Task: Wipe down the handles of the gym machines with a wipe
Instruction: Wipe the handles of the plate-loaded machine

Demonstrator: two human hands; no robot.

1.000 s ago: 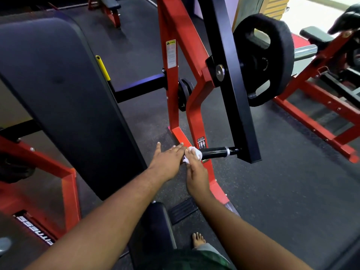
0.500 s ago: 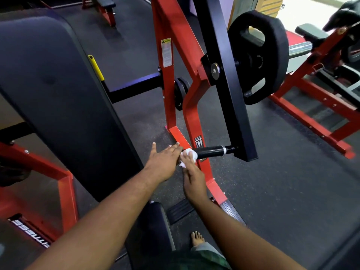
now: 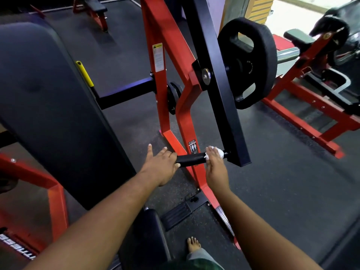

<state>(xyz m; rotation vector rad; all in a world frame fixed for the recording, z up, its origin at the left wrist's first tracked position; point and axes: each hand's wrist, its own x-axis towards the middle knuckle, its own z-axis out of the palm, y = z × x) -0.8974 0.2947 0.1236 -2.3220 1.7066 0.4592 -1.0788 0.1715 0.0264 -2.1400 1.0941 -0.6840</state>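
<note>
Left hand (image 3: 161, 164) at frame center, fingers straight, resting on the free end of the handle (image 3: 191, 161). Handle's long axis runs left-right, slightly uphill to the black lever arm (image 3: 224, 106). Right hand (image 3: 215, 162) curls over the wipe (image 3: 218, 152), pressing it on the handle's right end; bare grip lies to its left.
</note>
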